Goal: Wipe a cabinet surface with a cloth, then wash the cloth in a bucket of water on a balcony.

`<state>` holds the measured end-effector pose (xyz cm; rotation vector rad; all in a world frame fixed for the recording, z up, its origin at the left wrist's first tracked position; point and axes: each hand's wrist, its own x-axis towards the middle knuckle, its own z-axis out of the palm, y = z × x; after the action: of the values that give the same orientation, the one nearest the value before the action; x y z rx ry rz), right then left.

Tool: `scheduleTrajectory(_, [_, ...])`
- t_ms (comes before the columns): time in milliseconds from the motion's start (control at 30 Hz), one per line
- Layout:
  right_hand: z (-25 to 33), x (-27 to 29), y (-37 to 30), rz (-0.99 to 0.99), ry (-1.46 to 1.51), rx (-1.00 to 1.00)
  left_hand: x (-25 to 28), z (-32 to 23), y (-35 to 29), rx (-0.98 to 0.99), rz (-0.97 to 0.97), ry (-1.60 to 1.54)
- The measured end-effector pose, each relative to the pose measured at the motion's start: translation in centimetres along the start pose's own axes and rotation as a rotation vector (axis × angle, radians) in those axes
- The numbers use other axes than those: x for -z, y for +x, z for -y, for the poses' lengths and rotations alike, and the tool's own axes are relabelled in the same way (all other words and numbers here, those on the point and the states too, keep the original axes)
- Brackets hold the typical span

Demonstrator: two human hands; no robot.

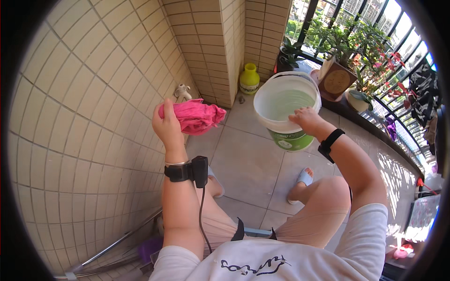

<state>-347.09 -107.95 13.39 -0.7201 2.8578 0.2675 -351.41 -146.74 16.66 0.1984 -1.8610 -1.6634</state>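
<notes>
Holding a pink cloth up beside the tiled wall, with left hand fingers wrapped round one end, likely so as not to drop it. Resting the right hand on the near right rim of a white bucket, with fingers bent over the edge, maybe to keep it steady; hard to tell how tight. On the bucket, a green label, too small to read well. Across the white shirt, dark curly writing.

The left hand holds a bunched pink cloth beside the tiled wall. The right hand grips the near rim of a white and green bucket, with potted plants beyond it along the railing.
</notes>
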Motion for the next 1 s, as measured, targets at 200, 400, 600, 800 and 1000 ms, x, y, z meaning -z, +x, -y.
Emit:
scheduleTrajectory(200, [10.4,-5.7,11.0,-0.115,0.183,0.196,-0.3,1.0,0.7,0.317,-0.123,-0.423])
scheduleTrajectory(400, [18.4,-9.6,17.2,-0.334,0.271,0.143,-1.4,3.8,-1.1,0.382,-0.054,-0.421])
scheduleTrajectory(600, [19.8,-8.6,14.0,-0.398,0.361,0.215,-4.9,9.0,-2.5,0.366,-0.11,-0.338])
scheduleTrajectory(800, [15.3,3.2,4.4,-0.042,0.885,0.146,-2.0,21.7,5.2,0.498,0.235,0.039])
scheduleTrajectory(1000, [9.1,1.5,-4.0,-0.357,1.404,-0.216,-8.0,17.5,11.6,-0.345,0.824,0.924])
